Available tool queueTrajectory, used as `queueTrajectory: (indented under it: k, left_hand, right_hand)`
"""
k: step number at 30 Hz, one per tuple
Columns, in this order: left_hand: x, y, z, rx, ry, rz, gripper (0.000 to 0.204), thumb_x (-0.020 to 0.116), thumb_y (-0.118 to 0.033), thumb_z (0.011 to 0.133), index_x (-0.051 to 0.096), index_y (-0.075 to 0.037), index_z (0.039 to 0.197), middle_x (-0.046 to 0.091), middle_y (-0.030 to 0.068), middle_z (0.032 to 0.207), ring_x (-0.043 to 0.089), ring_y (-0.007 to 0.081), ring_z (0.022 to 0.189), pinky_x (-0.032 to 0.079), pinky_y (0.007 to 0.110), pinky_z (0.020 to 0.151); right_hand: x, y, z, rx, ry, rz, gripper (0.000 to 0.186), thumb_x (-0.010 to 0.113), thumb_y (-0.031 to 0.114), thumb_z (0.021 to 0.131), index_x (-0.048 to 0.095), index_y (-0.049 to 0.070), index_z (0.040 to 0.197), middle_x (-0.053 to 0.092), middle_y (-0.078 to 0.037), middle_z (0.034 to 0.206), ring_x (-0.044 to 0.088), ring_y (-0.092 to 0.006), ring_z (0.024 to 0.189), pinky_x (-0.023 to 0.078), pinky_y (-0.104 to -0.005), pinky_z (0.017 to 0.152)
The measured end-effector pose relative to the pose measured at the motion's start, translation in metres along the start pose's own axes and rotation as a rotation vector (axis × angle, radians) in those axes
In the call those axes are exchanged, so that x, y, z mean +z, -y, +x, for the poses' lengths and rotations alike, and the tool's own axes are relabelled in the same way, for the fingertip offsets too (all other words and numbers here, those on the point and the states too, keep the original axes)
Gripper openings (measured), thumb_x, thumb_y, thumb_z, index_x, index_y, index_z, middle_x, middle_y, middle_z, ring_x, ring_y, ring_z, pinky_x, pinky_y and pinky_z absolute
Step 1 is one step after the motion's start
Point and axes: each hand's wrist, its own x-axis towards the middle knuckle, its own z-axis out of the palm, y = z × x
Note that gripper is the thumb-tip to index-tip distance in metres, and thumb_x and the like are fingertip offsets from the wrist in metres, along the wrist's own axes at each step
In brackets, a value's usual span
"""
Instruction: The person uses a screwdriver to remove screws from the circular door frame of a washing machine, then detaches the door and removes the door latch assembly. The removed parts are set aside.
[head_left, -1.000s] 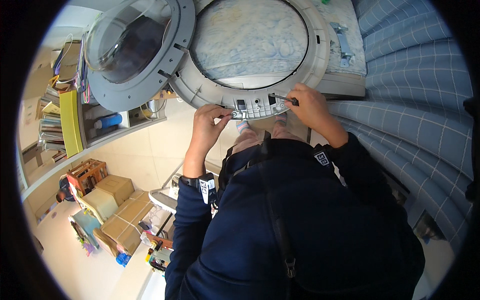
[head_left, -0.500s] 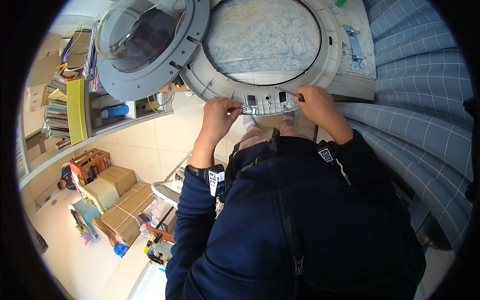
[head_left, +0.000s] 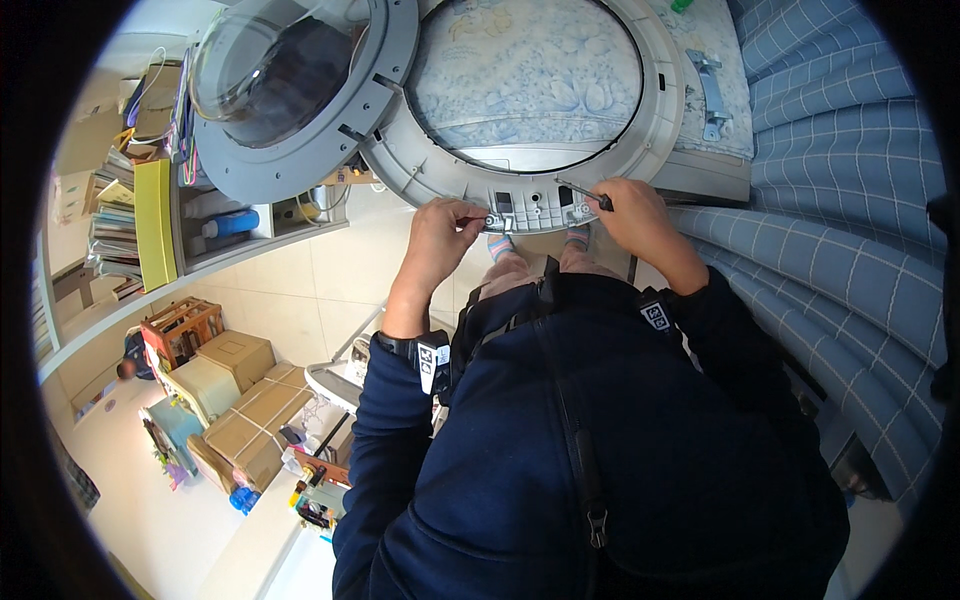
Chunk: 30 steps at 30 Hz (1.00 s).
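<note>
The right hand [head_left: 637,214] is gripping a screwdriver [head_left: 604,201] at the near edge of a door ring [head_left: 656,125] overhanging the cloth-covered surface [head_left: 733,95]; the left hand [head_left: 438,235], its grip unclear, is touching the ring's near edge.

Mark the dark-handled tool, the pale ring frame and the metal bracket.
Dark-handled tool [head_left: 605,202]: head view, on its handle.
Pale ring frame [head_left: 660,112]: head view, on its bare right side.
Metal bracket [head_left: 712,95]: head view, on its middle plate.
</note>
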Motion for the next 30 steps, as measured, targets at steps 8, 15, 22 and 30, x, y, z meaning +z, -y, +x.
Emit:
queueTrajectory:
  k: [8, 15, 22, 30]
  left_hand:
    - [0.008, 0.007, 0.005, -0.150, 0.001, -0.145, 0.016, 0.069, -0.003, 0.079, 0.071, 0.002, 0.094, 0.071, 0.0128, 0.081, 0.068, 0.0180, 0.071, 0.053, 0.028, 0.066]
    - [0.007, 0.007, 0.008, -0.100, 0.002, -0.004, 0.017, 0.074, -0.009, 0.073, 0.073, -0.002, 0.088, 0.071, 0.0133, 0.077, 0.070, 0.0229, 0.068, 0.054, 0.031, 0.065]
    - [0.008, 0.003, 0.009, -0.099, -0.016, 0.030, 0.015, 0.074, -0.011, 0.071, 0.073, -0.002, 0.084, 0.070, 0.0136, 0.074, 0.068, 0.0260, 0.068, 0.054, 0.033, 0.067]
    - [0.015, -0.002, 0.012, 0.019, -0.113, 0.170, 0.012, 0.073, -0.013, 0.064, 0.069, -0.003, 0.070, 0.067, 0.0118, 0.067, 0.061, 0.0317, 0.070, 0.050, 0.039, 0.067]
  right_hand:
    - [0.001, 0.000, 0.001, 0.003, -0.019, 0.012, 0.017, 0.063, 0.018, 0.084, 0.070, 0.003, 0.087, 0.066, -0.019, 0.082, 0.063, -0.0375, 0.079, 0.049, -0.0464, 0.071]
    - [0.007, -0.003, 0.001, -0.032, -0.063, -0.010, 0.018, 0.064, 0.018, 0.084, 0.067, 0.000, 0.086, 0.064, -0.020, 0.082, 0.061, -0.0400, 0.079, 0.047, -0.0454, 0.068]
    - [0.006, -0.006, 0.004, -0.041, -0.038, 0.010, 0.018, 0.065, 0.018, 0.083, 0.066, 0.000, 0.084, 0.064, -0.020, 0.080, 0.062, -0.0399, 0.076, 0.047, -0.0453, 0.067]
    - [-0.001, -0.002, 0.006, 0.002, -0.004, 0.021, 0.019, 0.064, 0.020, 0.084, 0.070, 0.002, 0.084, 0.064, -0.020, 0.075, 0.063, -0.0385, 0.074, 0.048, -0.0468, 0.068]
